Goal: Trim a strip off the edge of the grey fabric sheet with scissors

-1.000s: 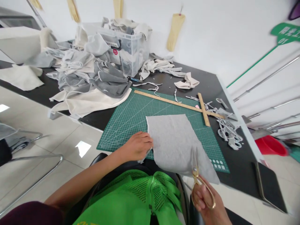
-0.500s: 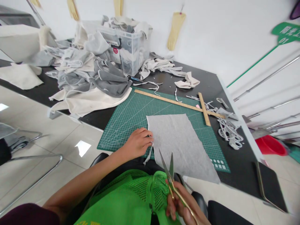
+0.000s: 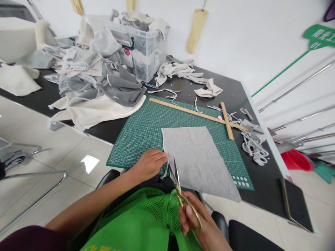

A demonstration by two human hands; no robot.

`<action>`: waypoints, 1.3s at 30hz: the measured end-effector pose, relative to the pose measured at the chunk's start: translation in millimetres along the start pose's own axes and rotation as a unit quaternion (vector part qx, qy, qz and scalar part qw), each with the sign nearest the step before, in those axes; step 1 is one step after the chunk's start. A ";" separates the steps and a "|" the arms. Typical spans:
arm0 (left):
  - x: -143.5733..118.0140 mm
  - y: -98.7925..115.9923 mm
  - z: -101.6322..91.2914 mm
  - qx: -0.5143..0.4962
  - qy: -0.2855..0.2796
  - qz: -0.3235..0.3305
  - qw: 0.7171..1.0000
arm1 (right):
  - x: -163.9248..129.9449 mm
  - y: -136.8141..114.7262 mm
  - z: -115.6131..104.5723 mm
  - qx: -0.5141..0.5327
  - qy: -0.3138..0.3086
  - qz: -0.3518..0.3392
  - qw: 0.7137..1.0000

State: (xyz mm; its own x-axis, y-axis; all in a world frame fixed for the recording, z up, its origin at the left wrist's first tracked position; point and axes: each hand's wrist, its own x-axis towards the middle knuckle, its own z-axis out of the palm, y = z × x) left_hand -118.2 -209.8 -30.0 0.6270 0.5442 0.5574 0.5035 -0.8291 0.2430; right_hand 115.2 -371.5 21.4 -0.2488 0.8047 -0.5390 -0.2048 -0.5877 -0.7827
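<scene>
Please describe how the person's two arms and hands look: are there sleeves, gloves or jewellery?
The left hand and right hand are bare: no gloves, rings or watch visible. The left forearm is uncovered up to a dark maroon sleeve at the picture's lower edge. Little of the right arm shows.

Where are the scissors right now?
In the head view, the scissors are low and centre, in the right hand, blades open at the grey cloth's near left edge.

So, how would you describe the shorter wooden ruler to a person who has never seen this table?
Find the green cutting mat on the black table. At its far right corner two wooden rulers form a cross. The shorter ruler lies over the long ruler and points toward the table's near edge, while the long one runs along the mat's far edge; grey fabric scraps lie just right of it.
</scene>
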 end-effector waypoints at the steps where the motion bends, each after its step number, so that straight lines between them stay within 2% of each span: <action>1: 0.0 0.3 -0.6 0.001 0.001 0.003 1.000 | 3.7 -2.5 1.9 -0.005 -0.006 -0.003 1.000; 11: -1.4 4.9 -1.5 0.032 0.036 0.031 0.998 | 44.3 -7.6 13.8 -0.083 -0.005 -0.047 0.995; 15: -1.0 5.4 -1.6 0.034 0.048 0.034 0.998 | 52.8 -10.7 20.5 -0.068 -0.004 -0.062 0.996; 25: -5.2 2.8 1.0 0.017 0.040 0.033 0.998 | 65.0 -9.7 25.8 -0.034 0.018 -0.081 0.996; 39: -1.3 5.1 -2.3 0.018 0.052 0.035 0.998 | 63.2 -4.9 28.1 -0.012 0.030 -0.088 0.996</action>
State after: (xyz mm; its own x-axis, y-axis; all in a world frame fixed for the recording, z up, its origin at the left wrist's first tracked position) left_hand -117.7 -215.0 -27.7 0.5974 0.4664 0.6524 0.4826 -0.8588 0.1720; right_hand 73.9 -320.1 -0.1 -0.1541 0.8992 -0.4095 -0.2183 -0.4352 -0.8735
